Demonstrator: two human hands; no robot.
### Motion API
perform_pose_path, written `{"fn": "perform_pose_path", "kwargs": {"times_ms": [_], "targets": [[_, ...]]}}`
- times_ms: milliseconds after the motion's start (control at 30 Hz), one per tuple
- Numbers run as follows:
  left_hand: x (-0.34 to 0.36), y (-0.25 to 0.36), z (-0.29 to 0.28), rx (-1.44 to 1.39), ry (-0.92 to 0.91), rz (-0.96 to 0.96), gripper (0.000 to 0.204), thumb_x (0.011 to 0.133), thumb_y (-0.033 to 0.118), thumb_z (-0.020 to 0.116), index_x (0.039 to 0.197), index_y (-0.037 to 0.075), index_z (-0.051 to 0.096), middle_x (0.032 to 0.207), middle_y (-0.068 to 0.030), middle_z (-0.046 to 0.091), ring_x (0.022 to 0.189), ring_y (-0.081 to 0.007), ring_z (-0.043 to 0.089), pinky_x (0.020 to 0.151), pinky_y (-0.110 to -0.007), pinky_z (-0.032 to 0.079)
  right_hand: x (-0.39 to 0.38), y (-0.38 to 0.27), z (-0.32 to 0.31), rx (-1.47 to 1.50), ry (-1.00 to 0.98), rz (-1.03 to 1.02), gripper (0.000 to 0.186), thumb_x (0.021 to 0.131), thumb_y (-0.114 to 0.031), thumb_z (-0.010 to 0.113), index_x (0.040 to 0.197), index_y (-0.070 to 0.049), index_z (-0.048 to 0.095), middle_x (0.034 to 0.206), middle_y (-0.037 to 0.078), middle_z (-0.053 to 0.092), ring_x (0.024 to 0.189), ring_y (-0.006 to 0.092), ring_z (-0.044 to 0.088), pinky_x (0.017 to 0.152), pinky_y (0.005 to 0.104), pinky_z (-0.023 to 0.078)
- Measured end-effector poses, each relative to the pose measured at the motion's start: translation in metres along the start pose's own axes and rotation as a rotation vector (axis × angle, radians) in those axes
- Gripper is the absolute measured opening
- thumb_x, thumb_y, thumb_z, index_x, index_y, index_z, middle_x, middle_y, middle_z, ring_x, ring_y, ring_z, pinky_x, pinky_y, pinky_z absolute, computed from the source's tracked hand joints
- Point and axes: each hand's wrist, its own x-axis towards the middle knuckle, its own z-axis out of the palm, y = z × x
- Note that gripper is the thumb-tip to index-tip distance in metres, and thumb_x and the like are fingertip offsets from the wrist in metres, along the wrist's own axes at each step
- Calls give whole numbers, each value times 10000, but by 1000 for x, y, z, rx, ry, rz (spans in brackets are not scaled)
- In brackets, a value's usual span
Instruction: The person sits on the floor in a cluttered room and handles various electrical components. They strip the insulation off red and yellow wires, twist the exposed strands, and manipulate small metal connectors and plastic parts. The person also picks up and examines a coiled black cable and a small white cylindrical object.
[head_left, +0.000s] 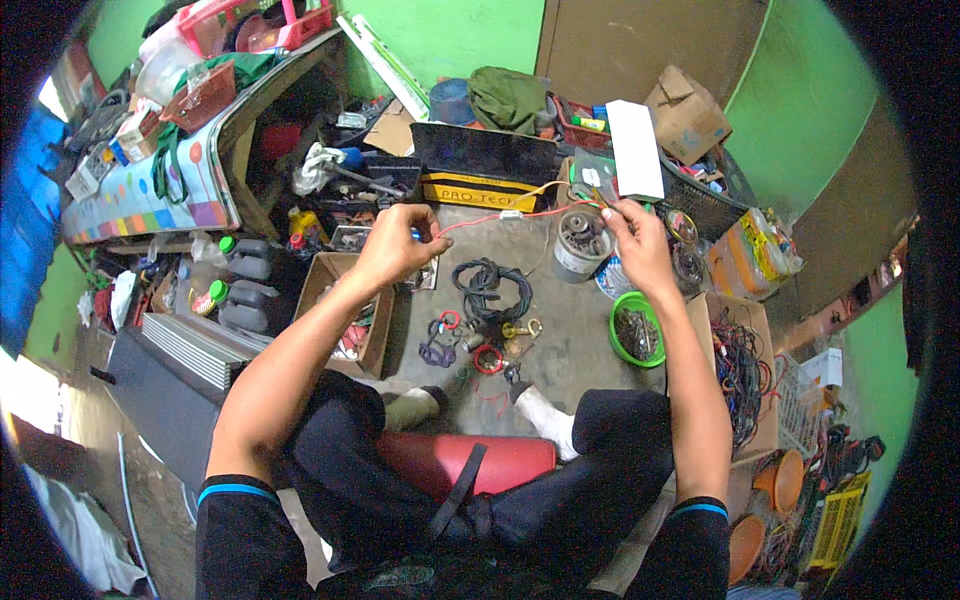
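The L hand (pixel 397 245) pinches a thin red wire (pixel 468 223) b/w thumb & fingers; the R hand (pixel 641 243) is closed on it farther along, exact grip too small to tell. The wire hangs in the air b/w the two, over the floor in front of the person.

Main risk, prob.: if the hands pull apart too hard, the small white connector (pixel 511 215) partway along takes the strain & could slip loose, or a strand could snap. If dropped, the wire might land amid the coiled black cable (pixel 490 291) or by the grey tub (pixel 573 267) w/ metal parts & get tangled.

Looks: slim, red, nearly straight w/ a slight bend; a yellow-orange wire (pixel 543 188) arcs above it toward the R hand. Insulation condition: can't tell, too small.
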Motion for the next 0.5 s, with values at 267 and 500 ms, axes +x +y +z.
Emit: {"fn": "perform_pose_path", "kwargs": {"times_ms": [267, 500], "targets": [[-5, -2, 19, -408, -326, -292, 200, 829, 174, 716, 767, 7, 624, 704, -47, 648, 596, -91, 582, 546, -283, 472, -5, 7, -28, 108, -94, 348, 251, 943, -173, 545, 981, 48, 660, 794, 80, 657, 623, 101, 593, 558, 242, 467], [12, 58, 45, -979, -204, -279, 222, 958, 184, 540, 967, -25, 612, 738, -68, 619, 577, -114, 554, 534, -261, 486, -20, -29, 26, 715, -248, 530, 249, 949, -196, 543, 974, 24, 656, 918, 91, 674, 833, 188, 677, 691, 295, 570]]}}
